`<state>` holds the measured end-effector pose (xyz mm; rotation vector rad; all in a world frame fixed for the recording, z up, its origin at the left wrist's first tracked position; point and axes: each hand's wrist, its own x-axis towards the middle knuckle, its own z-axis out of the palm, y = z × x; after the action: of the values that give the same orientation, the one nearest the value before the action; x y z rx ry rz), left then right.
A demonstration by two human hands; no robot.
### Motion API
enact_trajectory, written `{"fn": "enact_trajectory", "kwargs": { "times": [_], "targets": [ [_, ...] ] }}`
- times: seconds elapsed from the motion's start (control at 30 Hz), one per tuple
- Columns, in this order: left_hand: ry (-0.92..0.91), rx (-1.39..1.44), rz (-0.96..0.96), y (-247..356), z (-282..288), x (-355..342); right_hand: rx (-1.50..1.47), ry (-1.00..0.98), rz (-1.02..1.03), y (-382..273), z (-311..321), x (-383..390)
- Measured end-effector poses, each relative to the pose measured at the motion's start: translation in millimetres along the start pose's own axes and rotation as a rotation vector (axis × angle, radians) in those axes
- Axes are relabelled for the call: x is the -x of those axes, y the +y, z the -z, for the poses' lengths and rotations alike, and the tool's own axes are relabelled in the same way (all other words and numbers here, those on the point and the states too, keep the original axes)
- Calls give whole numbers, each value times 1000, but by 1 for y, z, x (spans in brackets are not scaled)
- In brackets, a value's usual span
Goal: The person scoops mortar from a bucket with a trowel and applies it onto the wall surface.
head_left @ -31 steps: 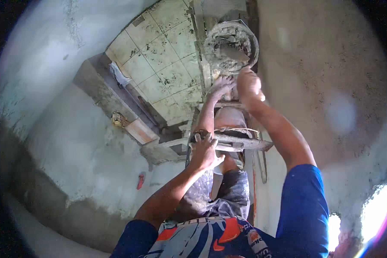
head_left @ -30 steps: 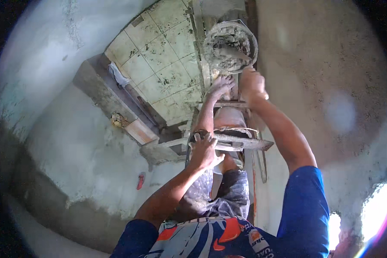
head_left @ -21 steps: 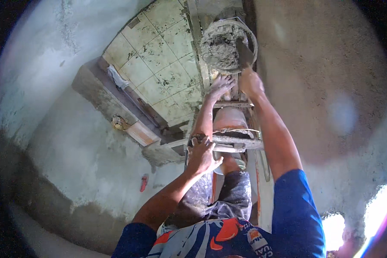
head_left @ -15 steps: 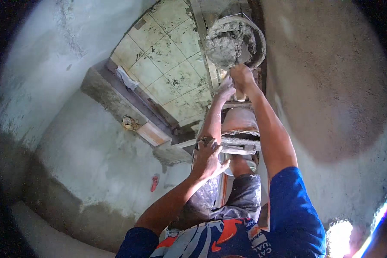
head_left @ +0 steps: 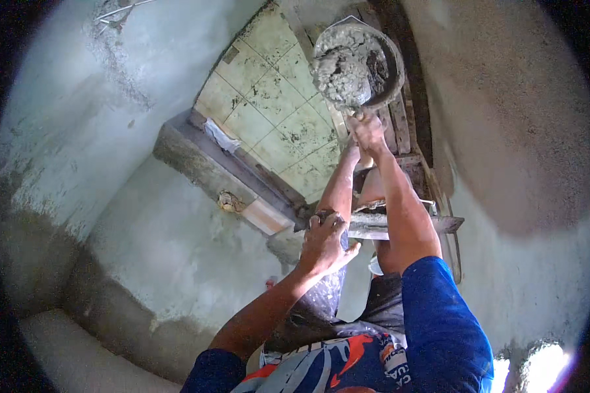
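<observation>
At the top of the view stands a round bucket (head_left: pixel 398 82) holding wet grey mortar (head_left: pixel 343 71). My right hand (head_left: pixel 370 133) is at its near rim, closed around the handle of a trowel (head_left: pixel 366 160). The trowel's blade reaches into the bucket and is hard to tell apart from the mortar. My left hand (head_left: pixel 324 245) rests on my bent left knee, fingers spread, with nothing in it.
Wooden planks (head_left: pixel 400 124) lie under the bucket, and a crossboard (head_left: pixel 373 226) spans near my legs. To the left, far below, is a stained tiled floor (head_left: pixel 269 98) beside a ledge (head_left: pixel 203 157). A plastered wall (head_left: pixel 505 131) rises close on the right.
The view has shifted, so the floor and ledge appear farther right. My right hand and the trowel have moved slightly at the bucket's near rim. My left hand stays on the knee.
</observation>
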<state>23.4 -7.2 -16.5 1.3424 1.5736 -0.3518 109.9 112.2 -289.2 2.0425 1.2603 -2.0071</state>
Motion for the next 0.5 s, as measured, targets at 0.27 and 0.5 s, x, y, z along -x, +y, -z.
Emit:
{"fn": "enact_trajectory", "kwargs": {
  "times": [0.27,0.5],
  "targets": [
    [58,6,-17,1,-6,8,207,93,437,38,36,45],
    [121,16,-128,5,-44,1,78,253,636,40,164,153]
  ]
}}
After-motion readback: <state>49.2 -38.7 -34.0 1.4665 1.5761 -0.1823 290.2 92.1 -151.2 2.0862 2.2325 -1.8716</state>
